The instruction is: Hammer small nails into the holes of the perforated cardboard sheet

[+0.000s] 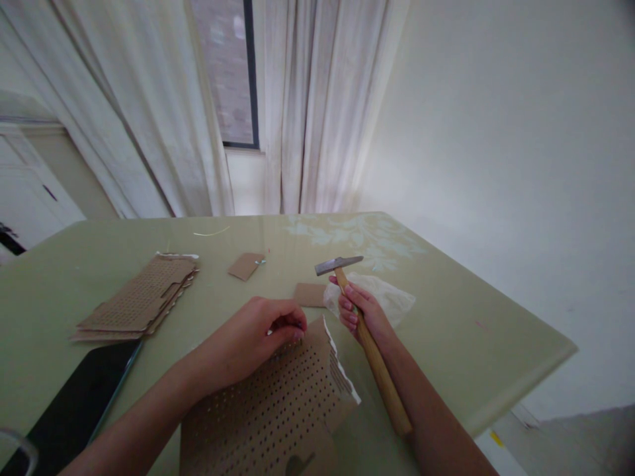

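In the head view, my right hand (364, 309) is wrapped round the wooden handle of a small hammer (380, 363). Its metal head points up and away from me, above the table. My left hand (268, 327) rests over the upper edge of a perforated brown cardboard sheet (278, 403), thumb and forefinger pinched together. Whatever sits between those fingertips is too small to make out. Rows of small holes cover the sheet, and its right edge is torn and white. The hammer head is apart from the cardboard.
A stack of perforated cardboard (143, 294) lies at the left, beside a dark flat tablet-like device (79, 403). Small brown pieces, one a square (247, 266) and one a rectangle (310, 295), lie farther back. Behind my right hand is a clear plastic bag (391, 295) on the green table (486, 330).
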Demonstrator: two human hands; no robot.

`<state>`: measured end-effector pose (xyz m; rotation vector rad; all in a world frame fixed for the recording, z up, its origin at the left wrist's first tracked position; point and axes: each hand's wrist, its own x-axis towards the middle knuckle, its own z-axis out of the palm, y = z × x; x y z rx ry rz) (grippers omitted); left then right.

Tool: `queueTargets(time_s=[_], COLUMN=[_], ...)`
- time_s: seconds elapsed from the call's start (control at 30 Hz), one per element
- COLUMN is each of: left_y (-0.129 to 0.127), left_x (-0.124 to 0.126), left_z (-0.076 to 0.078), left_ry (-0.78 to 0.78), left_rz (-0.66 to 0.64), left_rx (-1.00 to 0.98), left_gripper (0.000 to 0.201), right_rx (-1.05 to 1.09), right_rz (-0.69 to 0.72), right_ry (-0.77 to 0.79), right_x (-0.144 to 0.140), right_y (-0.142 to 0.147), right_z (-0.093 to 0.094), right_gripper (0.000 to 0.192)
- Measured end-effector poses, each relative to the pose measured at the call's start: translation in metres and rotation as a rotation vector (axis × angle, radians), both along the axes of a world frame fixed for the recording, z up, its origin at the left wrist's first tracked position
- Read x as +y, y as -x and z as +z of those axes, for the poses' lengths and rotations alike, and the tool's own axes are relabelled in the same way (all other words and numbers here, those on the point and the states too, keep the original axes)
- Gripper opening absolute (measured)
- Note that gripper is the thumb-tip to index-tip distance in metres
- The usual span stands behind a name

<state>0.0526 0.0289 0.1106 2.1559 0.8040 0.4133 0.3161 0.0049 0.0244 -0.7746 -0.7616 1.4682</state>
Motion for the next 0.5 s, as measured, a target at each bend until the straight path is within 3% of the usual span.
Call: queueTargets(time_s=[0.5], left_y=[-0.002], left_x=[-0.0009], left_z=[0.001], left_ry=[-0.021], left_rz=[-0.017], left_rx=[-0.011], left_gripper=[0.017], right_rx=[-0.006], right_rz=[0.005], right_ry=[-0.008], right_x=[-0.0016], right_y=[0.0006], right_z=[0.0017], right_gripper=[0.041])
